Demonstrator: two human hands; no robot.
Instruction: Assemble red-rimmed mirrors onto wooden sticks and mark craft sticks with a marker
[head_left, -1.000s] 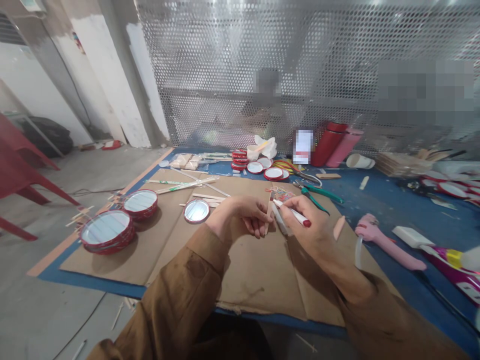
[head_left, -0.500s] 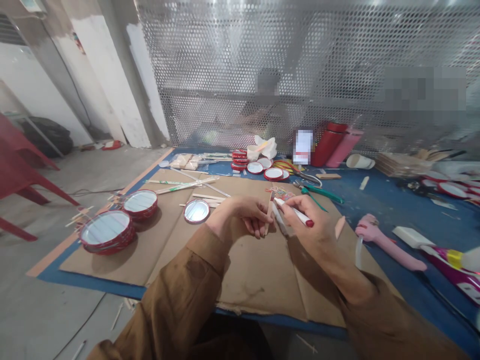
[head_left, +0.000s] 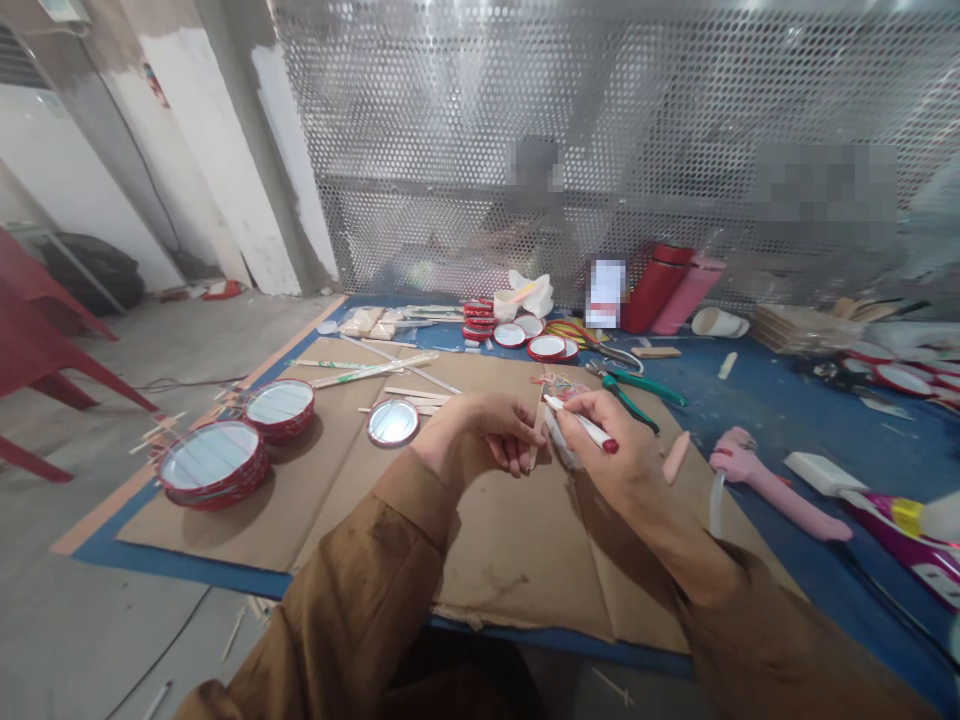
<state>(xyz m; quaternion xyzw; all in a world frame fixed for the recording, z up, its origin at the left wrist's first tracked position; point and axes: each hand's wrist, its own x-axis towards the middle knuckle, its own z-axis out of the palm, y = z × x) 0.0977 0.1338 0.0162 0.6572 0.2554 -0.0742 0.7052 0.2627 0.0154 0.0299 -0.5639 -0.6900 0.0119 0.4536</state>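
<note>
The left hand point(head_left: 514, 435) pinches a flat wooden stick point(head_left: 539, 415) between thumb and fingers, holding it nearly upright above the cardboard point(head_left: 517, 560). The right hand point(head_left: 611, 440) has its grip pressed around a white marker point(head_left: 596, 432) with a red end; the marker's pale tip is right by the stick's upper part, and whether it touches I cannot tell.

The stick looks light, dry and fairly stiff, thin enough to snap if bent hard; its lower half is the sensible place to hold, leaving the upper face exposed. The marker is probably light and smooth, a little slippery, and best held near its tip, as here.

The widest room is on the near side, where bare cardboard stretches between the forearms to its frayed near edge at the desk's point(head_left: 765, 405) rim. The far side is tighter: coloured rubber bands point(head_left: 562, 386) lie just beyond the stick, with green-handled pliers point(head_left: 645, 382) to their right. A round lid point(head_left: 393, 423) sits left of the left hand, and a pink glue gun point(head_left: 780, 490) lies right of the right forearm.
</note>
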